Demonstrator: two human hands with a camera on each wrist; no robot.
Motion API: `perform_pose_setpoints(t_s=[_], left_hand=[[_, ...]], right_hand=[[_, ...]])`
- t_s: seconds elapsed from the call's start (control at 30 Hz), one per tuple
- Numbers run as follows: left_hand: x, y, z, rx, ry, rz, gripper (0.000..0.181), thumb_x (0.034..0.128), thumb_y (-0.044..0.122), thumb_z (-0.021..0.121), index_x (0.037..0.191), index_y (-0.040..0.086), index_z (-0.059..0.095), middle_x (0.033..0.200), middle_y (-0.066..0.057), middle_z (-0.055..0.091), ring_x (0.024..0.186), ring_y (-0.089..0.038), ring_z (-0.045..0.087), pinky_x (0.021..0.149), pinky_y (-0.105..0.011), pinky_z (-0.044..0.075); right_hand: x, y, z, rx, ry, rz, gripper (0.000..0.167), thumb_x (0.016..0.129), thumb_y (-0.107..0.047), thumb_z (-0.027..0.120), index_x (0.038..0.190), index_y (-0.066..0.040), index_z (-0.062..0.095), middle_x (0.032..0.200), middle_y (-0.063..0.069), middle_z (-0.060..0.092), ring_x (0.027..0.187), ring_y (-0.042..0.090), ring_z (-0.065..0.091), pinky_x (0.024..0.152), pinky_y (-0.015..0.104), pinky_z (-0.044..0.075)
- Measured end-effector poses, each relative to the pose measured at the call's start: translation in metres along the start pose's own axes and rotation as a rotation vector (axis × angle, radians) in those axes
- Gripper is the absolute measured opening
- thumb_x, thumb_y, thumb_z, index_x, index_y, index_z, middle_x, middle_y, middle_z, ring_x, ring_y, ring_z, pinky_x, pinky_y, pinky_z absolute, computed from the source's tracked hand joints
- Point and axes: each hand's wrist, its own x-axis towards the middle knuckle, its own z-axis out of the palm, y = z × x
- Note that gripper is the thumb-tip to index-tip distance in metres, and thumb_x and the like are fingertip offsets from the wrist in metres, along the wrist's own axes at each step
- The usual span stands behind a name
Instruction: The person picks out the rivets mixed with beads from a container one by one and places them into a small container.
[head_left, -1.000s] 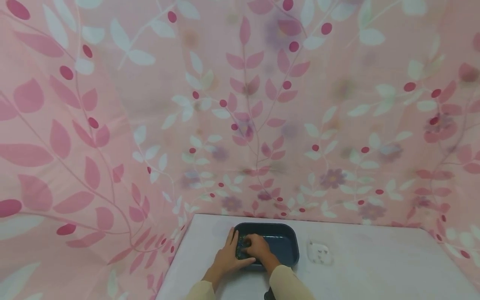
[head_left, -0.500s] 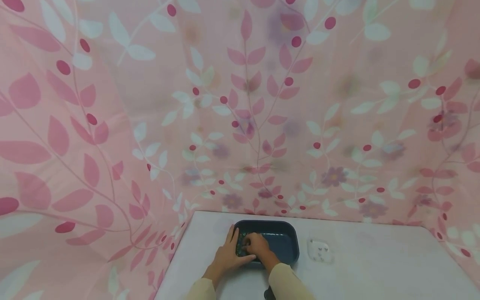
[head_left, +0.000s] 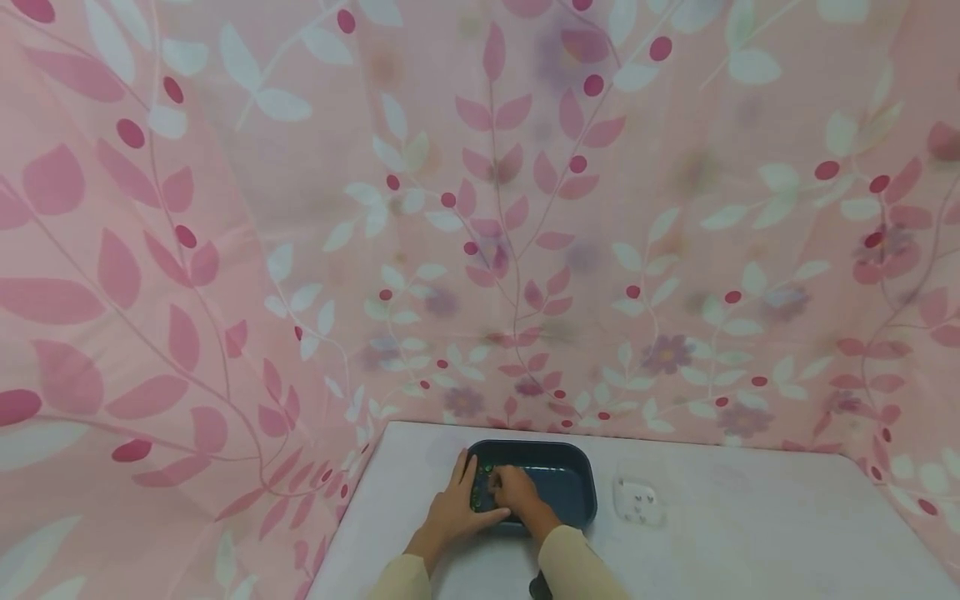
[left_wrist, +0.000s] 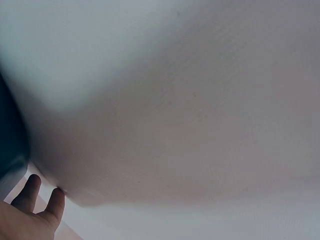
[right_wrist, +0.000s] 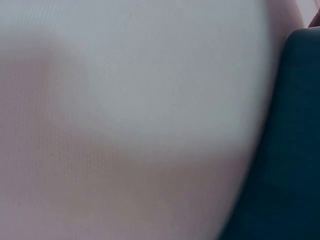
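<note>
A dark blue rectangular pan (head_left: 555,492) with raised sides stands on the white table. Along its left inner side lie several small green pieces (head_left: 476,500), too small to identify. My left hand (head_left: 453,508) rests at the pan's left side, fingers straight and spread, thumb reaching across the near rim. Over the left part of the pan, my right hand (head_left: 517,492) has its fingers curled down by the green pieces; whether they pinch one is hidden. The left wrist view catches two fingertips (left_wrist: 56,205) beside the pan's outer wall (left_wrist: 10,130). The right wrist view shows mostly table and pan wall (right_wrist: 280,150).
Right of the pan lies a clear, shallow plastic container (head_left: 639,502) with several tiny items in it. A black rounded object (head_left: 538,587) is partly covered by the right sleeve (head_left: 577,567). Pink leaf-patterned cloth (head_left: 480,250) hangs behind and beside the white table (head_left: 750,525).
The right hand's fingers have shifted slightly, and more of the green pieces shows between the hands. The left hand stays in place at the pan. The head view has tilted a little.
</note>
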Motion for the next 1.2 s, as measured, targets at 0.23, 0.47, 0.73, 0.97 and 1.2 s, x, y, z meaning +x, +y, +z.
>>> perform_pose_setpoints(t_s=[0.23, 0.47, 0.73, 0.97, 1.2], left_hand=[[0.002, 0.005, 0.007, 0.01, -0.014, -0.01, 0.12, 0.0721, 0.084, 0.059, 0.159, 0.013, 0.018, 0.168, -0.009, 0.007, 0.105, -0.029, 0.064, 0.078, -0.054, 0.054], [0.0, 0.012, 0.003, -0.007, -0.023, 0.003, 0.119, 0.0727, 0.082, 0.061, 0.159, 0.011, 0.018, 0.168, -0.01, 0.005, 0.105, -0.03, 0.065, 0.078, -0.056, 0.051], [-0.003, 0.013, -0.001, -0.011, -0.008, 0.007, 0.113, 0.0763, 0.076, 0.064, 0.159, 0.012, 0.02, 0.168, -0.01, 0.006, 0.101, -0.033, 0.065, 0.076, -0.055, 0.052], [-0.006, 0.009, 0.001, -0.008, 0.0, 0.003, 0.11, 0.0777, 0.071, 0.067, 0.158, 0.012, 0.022, 0.167, -0.012, 0.007, 0.096, -0.032, 0.065, 0.074, -0.054, 0.052], [-0.004, 0.002, 0.0, 0.008, 0.022, 0.0, 0.111, 0.0769, 0.074, 0.065, 0.158, 0.013, 0.022, 0.167, -0.012, 0.006, 0.103, -0.035, 0.064, 0.077, -0.059, 0.051]], right_hand=[[-0.006, 0.007, -0.004, 0.065, 0.028, -0.002, 0.006, 0.085, -0.003, 0.069, 0.083, -0.009, 0.069, 0.076, -0.002, 0.063, 0.068, 0.012, 0.052, 0.063, 0.033, 0.047], [-0.009, 0.011, -0.01, 0.132, 0.098, -0.001, 0.007, 0.086, -0.003, 0.067, 0.082, -0.007, 0.071, 0.077, -0.001, 0.065, 0.069, 0.01, 0.053, 0.063, 0.032, 0.048], [-0.013, 0.004, -0.022, 0.281, 0.193, 0.012, 0.004, 0.083, -0.003, 0.072, 0.083, 0.001, 0.074, 0.078, 0.007, 0.072, 0.069, 0.01, 0.058, 0.063, 0.031, 0.051], [-0.013, 0.006, -0.031, 0.416, 0.166, 0.034, 0.004, 0.082, -0.006, 0.076, 0.08, -0.002, 0.075, 0.077, 0.006, 0.073, 0.065, 0.008, 0.058, 0.058, 0.026, 0.049], [-0.006, 0.014, -0.041, 0.477, 0.122, 0.058, 0.007, 0.084, -0.011, 0.078, 0.085, -0.005, 0.076, 0.08, 0.005, 0.073, 0.065, 0.01, 0.062, 0.059, 0.028, 0.052]])
